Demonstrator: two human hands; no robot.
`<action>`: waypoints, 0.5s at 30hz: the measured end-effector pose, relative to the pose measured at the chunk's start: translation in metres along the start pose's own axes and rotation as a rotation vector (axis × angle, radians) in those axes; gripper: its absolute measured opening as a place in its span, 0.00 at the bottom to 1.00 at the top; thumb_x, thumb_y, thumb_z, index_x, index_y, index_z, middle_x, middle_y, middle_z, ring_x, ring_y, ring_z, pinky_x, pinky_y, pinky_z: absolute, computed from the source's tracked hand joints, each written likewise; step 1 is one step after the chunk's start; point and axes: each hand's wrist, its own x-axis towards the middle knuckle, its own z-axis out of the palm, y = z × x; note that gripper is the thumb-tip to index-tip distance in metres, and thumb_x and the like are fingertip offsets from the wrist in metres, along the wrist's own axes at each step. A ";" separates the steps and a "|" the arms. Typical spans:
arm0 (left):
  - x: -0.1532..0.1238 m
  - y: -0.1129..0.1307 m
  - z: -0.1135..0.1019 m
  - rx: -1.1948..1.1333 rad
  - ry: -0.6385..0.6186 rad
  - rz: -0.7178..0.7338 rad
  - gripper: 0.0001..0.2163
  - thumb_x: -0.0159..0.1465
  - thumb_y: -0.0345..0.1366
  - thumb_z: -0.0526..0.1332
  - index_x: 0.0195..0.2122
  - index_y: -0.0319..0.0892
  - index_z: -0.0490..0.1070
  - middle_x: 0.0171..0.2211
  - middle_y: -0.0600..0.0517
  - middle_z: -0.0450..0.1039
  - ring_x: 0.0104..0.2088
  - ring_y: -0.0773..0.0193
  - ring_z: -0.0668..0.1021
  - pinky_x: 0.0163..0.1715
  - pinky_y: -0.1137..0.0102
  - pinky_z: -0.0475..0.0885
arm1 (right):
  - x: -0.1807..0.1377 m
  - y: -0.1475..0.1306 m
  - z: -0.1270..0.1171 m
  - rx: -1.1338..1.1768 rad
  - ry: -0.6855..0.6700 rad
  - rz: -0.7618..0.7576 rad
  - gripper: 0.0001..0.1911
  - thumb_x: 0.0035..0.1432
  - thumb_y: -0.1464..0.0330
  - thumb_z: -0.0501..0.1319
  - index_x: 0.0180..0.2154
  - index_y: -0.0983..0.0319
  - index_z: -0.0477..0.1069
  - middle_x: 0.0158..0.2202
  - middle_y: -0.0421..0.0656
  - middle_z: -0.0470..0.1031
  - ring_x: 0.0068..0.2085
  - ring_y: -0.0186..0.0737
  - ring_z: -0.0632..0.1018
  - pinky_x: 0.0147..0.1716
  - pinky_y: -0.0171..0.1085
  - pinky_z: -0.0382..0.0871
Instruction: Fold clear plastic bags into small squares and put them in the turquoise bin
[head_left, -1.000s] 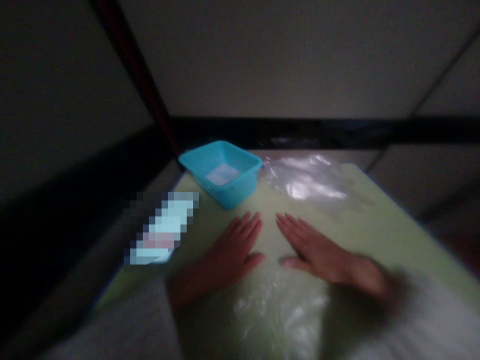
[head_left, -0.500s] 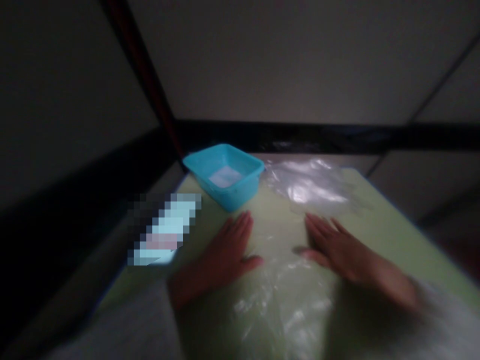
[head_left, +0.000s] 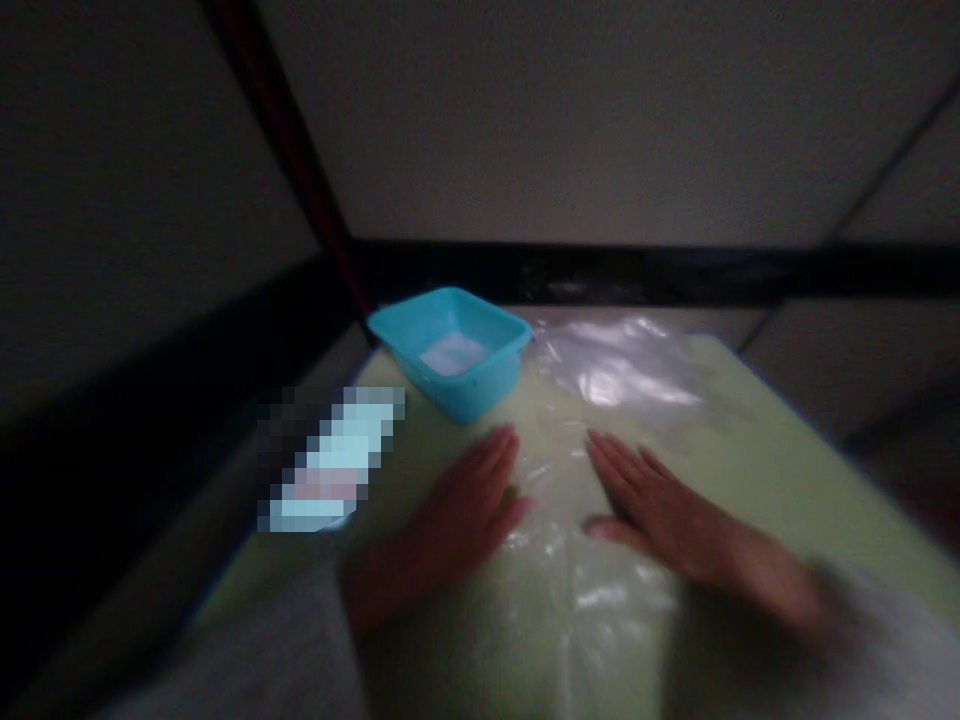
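Clear plastic sheet [head_left: 566, 610] between left and right edges of surface [head_left: 772, 480]; left hand [head_left: 471, 505], right hand [head_left: 660, 510] open, palms down over it, grasping nothing; exact contact blurred.

Glare flecks the clear plastic [head_left: 592, 592] in a dim, blurred view.

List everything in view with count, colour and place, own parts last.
Table: one, yellow-green, beneath both hands
Basin: one, turquoise, table's far left
Contents: count unclear, white, inside basin
Crumpled plastic: count unclear, clear, right of basin
Plastic film: count unclear, clear, near middle
Pixelated item: one, pale blue and pink, left edge
Wall: panels uncounted, grey, behind
Strip: one, dark red, upper left
Sleeves: two, grey, bottom corners
Left grip: one, bare, left of centre
Right grip: one, bare, right of centre
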 end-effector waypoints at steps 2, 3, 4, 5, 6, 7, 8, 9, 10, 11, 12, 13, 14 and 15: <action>0.000 0.001 0.000 0.004 -0.001 0.035 0.25 0.70 0.41 0.44 0.64 0.33 0.47 0.65 0.39 0.48 0.65 0.56 0.51 0.63 0.58 0.54 | 0.000 0.003 -0.004 -0.016 0.008 0.064 0.44 0.61 0.45 0.43 0.64 0.73 0.48 0.64 0.61 0.46 0.65 0.57 0.49 0.59 0.60 0.49; 0.000 0.001 0.001 0.008 -0.001 0.050 0.24 0.70 0.40 0.44 0.63 0.32 0.47 0.65 0.39 0.49 0.65 0.56 0.52 0.63 0.58 0.54 | 0.001 0.003 -0.007 -0.019 0.030 0.077 0.44 0.61 0.46 0.43 0.63 0.75 0.49 0.64 0.62 0.48 0.65 0.57 0.50 0.60 0.59 0.49; 0.000 0.001 0.001 0.012 -0.005 0.059 0.24 0.70 0.40 0.44 0.63 0.32 0.47 0.65 0.39 0.49 0.65 0.56 0.52 0.63 0.58 0.54 | 0.003 0.000 -0.009 -0.015 0.061 0.075 0.43 0.61 0.46 0.44 0.63 0.75 0.50 0.64 0.62 0.49 0.65 0.56 0.51 0.60 0.58 0.49; 0.001 0.001 0.001 0.014 -0.013 0.062 0.23 0.70 0.39 0.44 0.63 0.32 0.48 0.65 0.38 0.49 0.65 0.56 0.52 0.63 0.59 0.54 | 0.007 -0.004 -0.010 -0.004 0.091 0.055 0.42 0.61 0.47 0.44 0.63 0.74 0.49 0.64 0.61 0.49 0.65 0.55 0.52 0.60 0.56 0.49; 0.002 0.001 0.001 0.014 -0.023 0.060 0.23 0.70 0.39 0.44 0.63 0.31 0.49 0.65 0.38 0.49 0.65 0.56 0.52 0.63 0.59 0.54 | 0.010 -0.009 -0.011 0.013 0.123 0.019 0.41 0.62 0.48 0.45 0.64 0.72 0.48 0.65 0.59 0.48 0.65 0.53 0.53 0.61 0.55 0.49; 0.003 0.001 0.001 0.010 -0.033 0.054 0.23 0.70 0.39 0.44 0.63 0.31 0.49 0.64 0.38 0.50 0.65 0.57 0.53 0.63 0.59 0.54 | 0.014 -0.014 -0.011 0.038 0.144 -0.029 0.39 0.63 0.49 0.45 0.64 0.69 0.47 0.65 0.56 0.48 0.65 0.51 0.53 0.61 0.55 0.49; 0.004 0.001 0.001 0.003 -0.042 0.049 0.23 0.70 0.39 0.44 0.63 0.31 0.49 0.64 0.38 0.50 0.65 0.57 0.52 0.62 0.59 0.54 | 0.018 -0.020 -0.010 0.067 0.152 -0.090 0.37 0.63 0.50 0.46 0.65 0.67 0.46 0.65 0.55 0.48 0.65 0.49 0.53 0.61 0.54 0.49; 0.005 0.000 0.001 -0.004 -0.050 0.046 0.23 0.70 0.38 0.44 0.63 0.31 0.49 0.65 0.38 0.49 0.65 0.57 0.52 0.62 0.59 0.54 | 0.022 -0.026 -0.008 0.088 0.164 -0.139 0.36 0.64 0.52 0.46 0.65 0.66 0.45 0.65 0.54 0.48 0.65 0.48 0.52 0.62 0.53 0.48; 0.005 0.000 0.000 -0.010 -0.059 0.044 0.23 0.69 0.38 0.44 0.63 0.31 0.48 0.65 0.38 0.49 0.65 0.57 0.52 0.62 0.59 0.54 | 0.025 -0.031 -0.006 0.100 0.168 -0.171 0.35 0.65 0.53 0.45 0.65 0.67 0.44 0.65 0.54 0.49 0.65 0.47 0.52 0.62 0.52 0.48; 0.006 0.000 -0.001 -0.013 -0.068 0.042 0.24 0.69 0.38 0.44 0.63 0.31 0.48 0.65 0.38 0.49 0.65 0.57 0.51 0.62 0.59 0.54 | 0.028 -0.035 -0.003 0.104 0.163 -0.195 0.35 0.65 0.54 0.45 0.65 0.68 0.44 0.65 0.54 0.48 0.65 0.47 0.51 0.63 0.51 0.47; 0.007 0.000 -0.001 -0.013 -0.078 0.040 0.24 0.69 0.38 0.44 0.63 0.30 0.48 0.65 0.37 0.48 0.65 0.56 0.51 0.62 0.58 0.54 | 0.030 -0.038 0.000 0.100 0.153 -0.207 0.35 0.65 0.54 0.45 0.65 0.69 0.44 0.65 0.55 0.48 0.66 0.47 0.51 0.63 0.50 0.47; 0.007 -0.001 -0.002 -0.012 -0.089 0.038 0.25 0.69 0.39 0.45 0.63 0.29 0.48 0.65 0.36 0.48 0.66 0.56 0.51 0.62 0.58 0.54 | 0.031 -0.039 0.003 0.092 0.138 -0.210 0.36 0.65 0.54 0.45 0.65 0.70 0.44 0.65 0.56 0.48 0.66 0.47 0.50 0.63 0.50 0.46; 0.008 -0.002 -0.002 -0.010 -0.099 0.036 0.25 0.68 0.39 0.45 0.63 0.29 0.48 0.65 0.36 0.48 0.66 0.55 0.51 0.62 0.57 0.53 | 0.031 -0.039 0.006 0.083 0.122 -0.207 0.37 0.65 0.53 0.45 0.65 0.71 0.44 0.65 0.56 0.47 0.66 0.47 0.50 0.63 0.50 0.46; 0.008 -0.003 -0.003 -0.008 -0.107 0.034 0.25 0.68 0.40 0.46 0.63 0.29 0.48 0.65 0.36 0.47 0.66 0.54 0.50 0.62 0.57 0.53 | 0.031 -0.039 0.008 0.077 0.109 -0.200 0.37 0.65 0.52 0.45 0.65 0.71 0.44 0.65 0.56 0.47 0.66 0.48 0.49 0.63 0.50 0.46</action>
